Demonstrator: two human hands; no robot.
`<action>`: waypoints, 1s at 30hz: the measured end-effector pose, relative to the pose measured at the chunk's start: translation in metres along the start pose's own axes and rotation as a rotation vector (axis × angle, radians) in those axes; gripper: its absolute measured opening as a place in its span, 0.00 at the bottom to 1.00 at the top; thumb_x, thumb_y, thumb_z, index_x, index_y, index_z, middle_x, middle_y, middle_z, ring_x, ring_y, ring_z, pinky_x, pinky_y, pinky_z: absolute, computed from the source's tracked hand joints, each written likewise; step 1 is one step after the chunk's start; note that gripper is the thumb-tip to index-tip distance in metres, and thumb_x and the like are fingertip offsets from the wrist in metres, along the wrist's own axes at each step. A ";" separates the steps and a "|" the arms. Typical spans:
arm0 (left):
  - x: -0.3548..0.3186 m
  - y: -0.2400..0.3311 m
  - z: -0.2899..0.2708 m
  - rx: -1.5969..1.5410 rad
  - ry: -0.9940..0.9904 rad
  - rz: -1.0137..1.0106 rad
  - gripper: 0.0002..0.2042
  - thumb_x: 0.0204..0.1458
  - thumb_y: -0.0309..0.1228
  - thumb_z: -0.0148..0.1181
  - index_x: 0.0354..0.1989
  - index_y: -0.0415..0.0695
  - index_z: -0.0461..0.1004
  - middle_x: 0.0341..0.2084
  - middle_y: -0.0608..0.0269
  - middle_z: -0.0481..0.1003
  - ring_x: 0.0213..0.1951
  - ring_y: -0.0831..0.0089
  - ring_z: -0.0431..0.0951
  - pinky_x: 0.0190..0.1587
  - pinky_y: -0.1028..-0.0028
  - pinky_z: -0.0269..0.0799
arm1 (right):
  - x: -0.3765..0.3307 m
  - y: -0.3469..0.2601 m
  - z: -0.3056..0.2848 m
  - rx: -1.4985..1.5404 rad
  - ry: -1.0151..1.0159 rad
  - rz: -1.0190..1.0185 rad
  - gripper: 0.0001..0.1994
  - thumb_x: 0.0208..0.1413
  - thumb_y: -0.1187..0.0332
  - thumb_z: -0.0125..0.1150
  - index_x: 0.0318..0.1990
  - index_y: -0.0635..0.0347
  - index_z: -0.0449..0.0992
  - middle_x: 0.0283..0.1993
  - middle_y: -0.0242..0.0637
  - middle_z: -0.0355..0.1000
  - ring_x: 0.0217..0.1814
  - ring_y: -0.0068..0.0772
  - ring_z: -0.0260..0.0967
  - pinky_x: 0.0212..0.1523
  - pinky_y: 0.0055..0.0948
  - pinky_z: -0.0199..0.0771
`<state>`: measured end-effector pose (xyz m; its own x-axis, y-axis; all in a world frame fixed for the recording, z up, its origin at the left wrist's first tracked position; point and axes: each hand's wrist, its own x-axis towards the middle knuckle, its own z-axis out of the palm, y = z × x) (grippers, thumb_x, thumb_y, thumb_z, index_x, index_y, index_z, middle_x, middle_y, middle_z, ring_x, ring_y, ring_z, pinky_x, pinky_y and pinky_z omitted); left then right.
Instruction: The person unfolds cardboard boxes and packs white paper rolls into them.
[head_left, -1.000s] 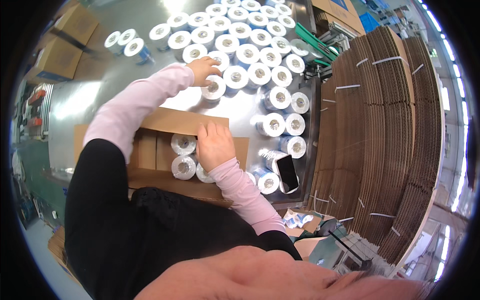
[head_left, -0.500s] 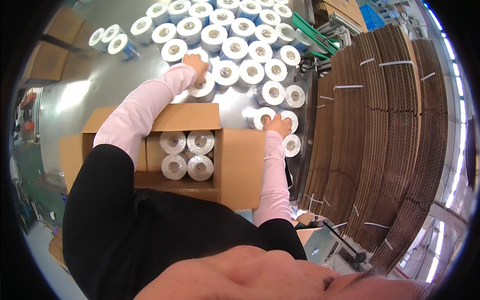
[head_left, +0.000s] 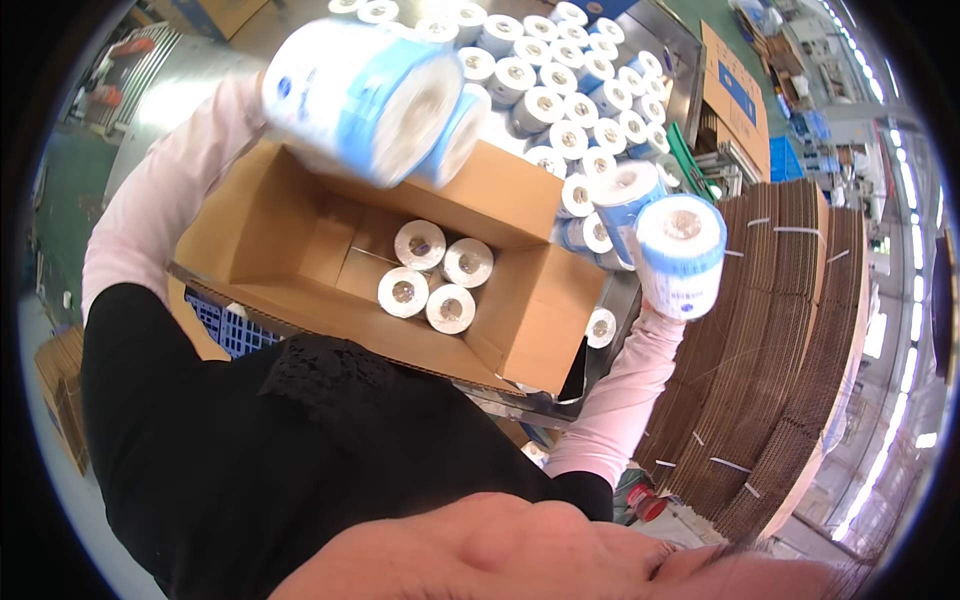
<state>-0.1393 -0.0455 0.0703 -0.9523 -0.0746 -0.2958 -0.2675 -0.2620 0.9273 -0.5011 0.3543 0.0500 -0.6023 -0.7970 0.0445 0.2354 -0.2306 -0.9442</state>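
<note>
Two blue-and-white wrapped paper rolls (head_left: 345, 95) are lifted high at the upper left, close to the camera. My left hand (head_left: 264, 92) grips them from behind, its fingers mostly hidden. On the right, my right hand (head_left: 652, 303) holds up another pair of paper rolls (head_left: 682, 250), which cover most of its fingers. Between my arms sits an open cardboard box (head_left: 285, 235), tilted, with its flaps spread. Inside it, a small cluster of white rolls (head_left: 450, 308) stands on end at the right side of the bottom.
Many more wrapped rolls (head_left: 540, 105) stand on the metal table beyond the box. One roll (head_left: 600, 327) stands by the box's right flap. Stacked flat cartons (head_left: 770, 330) rise on the right, near a green rail (head_left: 695, 165). A blue crate (head_left: 235, 328) shows below the box.
Both hands have come up off the table, each now holding a pair of rolls. The left pair has risen toward the camera. The view has turned, and the box appears tilted.
</note>
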 end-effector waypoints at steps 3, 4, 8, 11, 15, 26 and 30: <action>-0.077 -0.010 0.022 0.290 0.057 -0.093 0.15 0.45 0.30 0.65 0.42 0.42 0.76 0.43 0.62 0.74 0.44 0.69 0.75 0.47 0.69 0.73 | 0.007 -0.010 0.083 -0.197 -0.542 0.029 0.24 0.54 0.61 0.63 0.56 0.66 0.70 0.54 0.44 0.72 0.53 0.35 0.72 0.53 0.33 0.73; -0.095 -0.014 0.031 0.423 0.092 -0.098 0.15 0.44 0.30 0.65 0.41 0.42 0.76 0.43 0.63 0.73 0.44 0.69 0.75 0.47 0.70 0.72 | 0.005 -0.003 0.109 -0.266 -0.715 0.037 0.25 0.54 0.61 0.63 0.56 0.66 0.70 0.54 0.44 0.72 0.54 0.34 0.72 0.53 0.32 0.73; -0.128 -0.027 0.073 1.344 0.126 0.152 0.17 0.25 0.27 0.66 0.30 0.41 0.77 0.34 0.53 0.68 0.42 0.56 0.69 0.46 0.65 0.68 | -0.021 0.090 0.242 -0.985 -0.926 -0.101 0.17 0.38 0.66 0.63 0.39 0.63 0.77 0.42 0.49 0.69 0.48 0.48 0.66 0.51 0.41 0.68; -0.127 -0.060 0.086 1.634 0.013 0.077 0.15 0.25 0.30 0.67 0.28 0.43 0.79 0.35 0.51 0.69 0.43 0.55 0.67 0.45 0.62 0.68 | -0.046 0.154 0.291 -1.149 -0.910 -0.336 0.16 0.35 0.68 0.60 0.37 0.61 0.78 0.40 0.54 0.65 0.47 0.57 0.62 0.52 0.47 0.65; -0.108 -0.130 0.055 1.699 -0.199 -0.117 0.17 0.31 0.35 0.68 0.33 0.43 0.81 0.41 0.49 0.70 0.50 0.54 0.66 0.50 0.62 0.68 | -0.074 0.247 0.300 -1.352 -1.040 -0.437 0.13 0.42 0.70 0.60 0.38 0.61 0.77 0.45 0.56 0.64 0.54 0.60 0.59 0.61 0.53 0.57; -0.062 -0.183 0.054 1.515 0.062 -0.091 0.14 0.44 0.27 0.59 0.42 0.39 0.74 0.37 0.47 0.76 0.44 0.51 0.76 0.47 0.58 0.72 | -0.068 0.242 0.258 -1.578 -1.027 0.341 0.18 0.49 0.73 0.56 0.50 0.58 0.74 0.59 0.47 0.64 0.62 0.50 0.62 0.58 0.43 0.66; -0.045 -0.193 0.063 1.506 0.082 -0.213 0.22 0.44 0.28 0.61 0.51 0.43 0.68 0.41 0.47 0.71 0.47 0.50 0.71 0.49 0.58 0.69 | -0.073 0.251 0.252 -1.693 -1.164 0.374 0.19 0.55 0.70 0.52 0.55 0.52 0.72 0.65 0.48 0.58 0.68 0.49 0.55 0.60 0.44 0.64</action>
<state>-0.0539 0.0691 -0.0804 -0.8809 -0.2283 -0.4146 -0.3388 0.9159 0.2155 -0.2055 0.2138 -0.1075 0.1054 -0.7296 -0.6757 -0.9715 0.0694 -0.2265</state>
